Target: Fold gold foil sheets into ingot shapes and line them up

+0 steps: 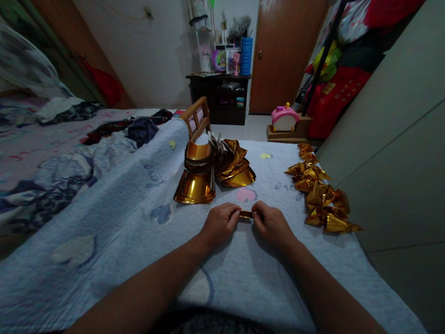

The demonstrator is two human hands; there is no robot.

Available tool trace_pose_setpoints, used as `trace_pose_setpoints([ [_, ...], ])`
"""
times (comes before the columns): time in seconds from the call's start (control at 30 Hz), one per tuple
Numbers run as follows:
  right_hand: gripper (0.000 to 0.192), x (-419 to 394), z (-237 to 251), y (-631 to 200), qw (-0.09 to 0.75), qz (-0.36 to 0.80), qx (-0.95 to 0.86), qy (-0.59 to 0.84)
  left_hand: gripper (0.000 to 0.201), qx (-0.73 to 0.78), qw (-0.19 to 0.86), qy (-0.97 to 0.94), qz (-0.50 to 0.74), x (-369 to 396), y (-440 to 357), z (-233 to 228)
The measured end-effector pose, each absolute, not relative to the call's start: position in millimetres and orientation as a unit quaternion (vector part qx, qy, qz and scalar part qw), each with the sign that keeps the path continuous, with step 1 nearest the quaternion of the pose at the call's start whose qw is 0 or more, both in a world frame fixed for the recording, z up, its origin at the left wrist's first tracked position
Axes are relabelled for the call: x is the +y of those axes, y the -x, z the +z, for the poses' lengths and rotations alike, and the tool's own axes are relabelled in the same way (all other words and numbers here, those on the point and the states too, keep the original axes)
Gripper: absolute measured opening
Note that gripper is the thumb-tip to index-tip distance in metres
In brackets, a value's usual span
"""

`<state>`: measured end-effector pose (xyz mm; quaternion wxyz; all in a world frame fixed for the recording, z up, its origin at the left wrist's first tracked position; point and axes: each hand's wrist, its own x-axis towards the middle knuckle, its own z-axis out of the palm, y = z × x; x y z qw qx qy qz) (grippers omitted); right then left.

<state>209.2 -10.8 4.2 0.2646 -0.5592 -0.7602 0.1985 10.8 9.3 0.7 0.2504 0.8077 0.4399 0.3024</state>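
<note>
Between my two hands is a narrow folded strip of gold foil paper [245,214], held level just above the light blue bedspread [222,260]. My left hand [221,221] pinches its left end, and my right hand [271,222] pinches the right end. Both sets of fingers are closed and cover the strip's ends. Beyond the hands, two fanned stacks of shiny gold foil sheets lie side by side, a left stack [196,185] and a right stack [238,171]. Along the right edge sits a row of several folded gold foil pieces [318,192] with pointed ends.
A wooden chair back [195,116] rises behind the foil stacks. Crumpled clothes [142,130] and bedding lie at left, with a fan [28,60] beyond. A pale cabinet [389,139] borders the right side. A dark shelf [219,97] and a pink toy [285,118] stand farther back.
</note>
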Motion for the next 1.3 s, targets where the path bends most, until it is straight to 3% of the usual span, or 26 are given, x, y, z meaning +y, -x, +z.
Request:
trace_pose_setpoints([
  [0.9, 0.013, -12, -3, -206, 0.278, 0.223, -0.764, 0.537, 0.021, 0.451, 0.217, -0.810, 0.306, 7, -14, -7],
  [1.17, 0.012, -14, 8, -209, 0.316, 0.267, -0.746, 0.522, 0.022, 0.451, 0.304, -0.782, 0.304, 9, -13, 4],
  [1.3, 0.027, -15, 14, -214, 0.339, 0.375, -0.724, 0.470, 0.021, 0.452, 0.410, -0.730, 0.308, 13, -8, 9],
])
